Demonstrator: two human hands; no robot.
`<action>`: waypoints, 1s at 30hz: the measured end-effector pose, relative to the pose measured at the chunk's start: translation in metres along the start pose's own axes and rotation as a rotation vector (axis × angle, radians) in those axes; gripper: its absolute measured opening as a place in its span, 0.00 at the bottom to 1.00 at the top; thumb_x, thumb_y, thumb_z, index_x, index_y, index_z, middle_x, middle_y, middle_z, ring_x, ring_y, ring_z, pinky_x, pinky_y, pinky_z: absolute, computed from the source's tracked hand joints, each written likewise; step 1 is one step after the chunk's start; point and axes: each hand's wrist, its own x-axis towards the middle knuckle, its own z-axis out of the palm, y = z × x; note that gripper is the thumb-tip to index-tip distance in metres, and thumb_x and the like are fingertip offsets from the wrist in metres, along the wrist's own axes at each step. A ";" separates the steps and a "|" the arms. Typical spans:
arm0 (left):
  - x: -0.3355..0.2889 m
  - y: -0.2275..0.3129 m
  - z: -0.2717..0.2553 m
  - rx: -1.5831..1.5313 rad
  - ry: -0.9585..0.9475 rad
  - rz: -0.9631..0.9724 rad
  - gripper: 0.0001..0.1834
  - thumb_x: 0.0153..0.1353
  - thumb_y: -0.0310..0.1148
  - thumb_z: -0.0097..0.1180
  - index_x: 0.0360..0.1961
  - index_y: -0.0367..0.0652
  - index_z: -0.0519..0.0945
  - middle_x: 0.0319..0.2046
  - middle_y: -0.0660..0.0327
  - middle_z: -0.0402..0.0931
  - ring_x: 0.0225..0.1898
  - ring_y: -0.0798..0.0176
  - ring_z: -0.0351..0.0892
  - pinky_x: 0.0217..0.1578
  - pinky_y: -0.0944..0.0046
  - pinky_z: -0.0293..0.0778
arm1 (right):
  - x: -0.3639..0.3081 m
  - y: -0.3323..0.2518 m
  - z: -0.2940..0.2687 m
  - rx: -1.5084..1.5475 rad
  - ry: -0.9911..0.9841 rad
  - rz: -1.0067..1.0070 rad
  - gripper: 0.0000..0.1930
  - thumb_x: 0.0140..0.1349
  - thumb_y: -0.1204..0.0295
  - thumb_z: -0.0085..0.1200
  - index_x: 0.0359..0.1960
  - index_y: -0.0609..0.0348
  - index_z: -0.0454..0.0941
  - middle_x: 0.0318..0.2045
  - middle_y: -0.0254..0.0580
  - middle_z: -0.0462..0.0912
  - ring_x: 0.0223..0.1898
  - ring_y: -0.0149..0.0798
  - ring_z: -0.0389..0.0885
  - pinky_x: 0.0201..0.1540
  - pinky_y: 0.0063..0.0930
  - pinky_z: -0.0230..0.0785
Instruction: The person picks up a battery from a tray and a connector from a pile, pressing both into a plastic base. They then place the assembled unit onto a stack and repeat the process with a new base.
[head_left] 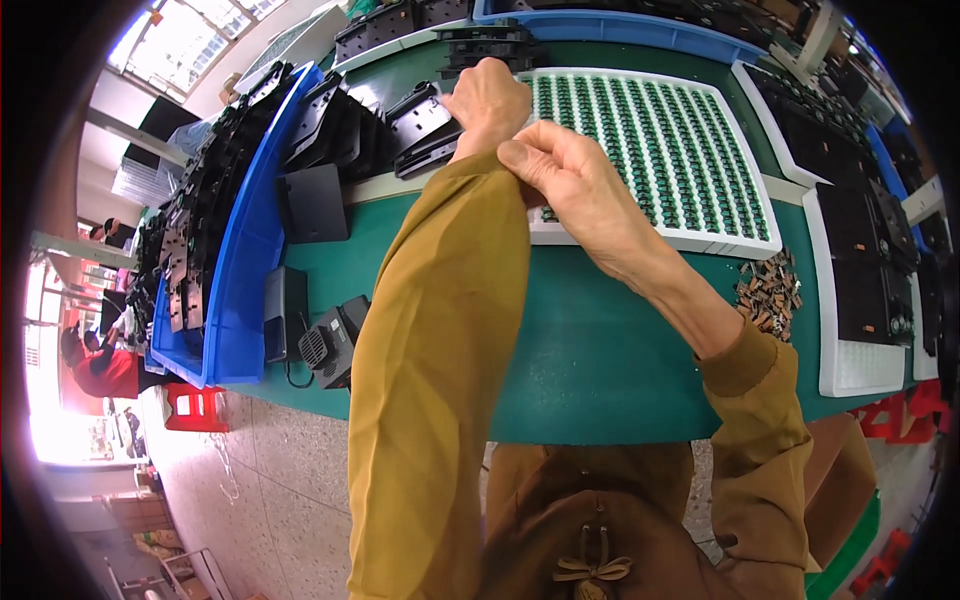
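Note:
My left arm, in a mustard-brown sleeve (440,300), reaches forward over the green workbench. My left hand (492,98) is curled, its back toward me, in front of a stack of black plastic parts (485,47); its fingertips are hidden, so I cannot see what it holds, if anything. With thumb and fingers pinched, my right hand (580,185) grips the cuff of the left sleeve near the wrist. Beneath and beyond that hand lies a white tray (650,240) with rows of small green circuit-board parts (640,140).
A blue bin (235,270) full of black parts stands at left, near black plastic housings (340,130) and a small black fan-like device (335,340). Small brown-black pieces (770,295) lie piled right of the tray. White trays with black panels (860,260) line the right.

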 end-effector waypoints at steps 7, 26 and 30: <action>0.000 0.031 -0.006 -0.263 0.002 -0.061 0.14 0.50 0.29 0.54 0.34 0.48 0.90 0.35 0.50 0.86 0.40 0.48 0.85 0.47 0.55 0.78 | -0.017 -0.003 -0.018 0.506 -0.343 0.166 0.21 0.72 0.51 0.49 0.46 0.58 0.77 0.44 0.33 0.79 0.47 0.28 0.74 0.56 0.30 0.64; -0.031 0.038 0.000 0.650 -0.018 0.736 0.04 0.50 0.33 0.61 0.27 0.49 0.85 0.35 0.61 0.82 0.43 0.56 0.82 0.43 0.51 0.66 | 0.008 -0.022 -0.030 0.450 -0.079 0.436 0.11 0.57 0.73 0.67 0.41 0.57 0.81 0.32 0.28 0.79 0.27 0.20 0.68 0.28 0.15 0.60; -0.013 0.031 -0.014 0.505 -0.005 0.548 0.06 0.52 0.31 0.59 0.29 0.49 0.87 0.36 0.60 0.83 0.45 0.56 0.81 0.46 0.46 0.64 | 0.007 0.012 -0.068 0.502 -0.078 0.385 0.14 0.58 0.78 0.63 0.46 0.62 0.77 0.34 0.33 0.80 0.28 0.21 0.71 0.29 0.13 0.62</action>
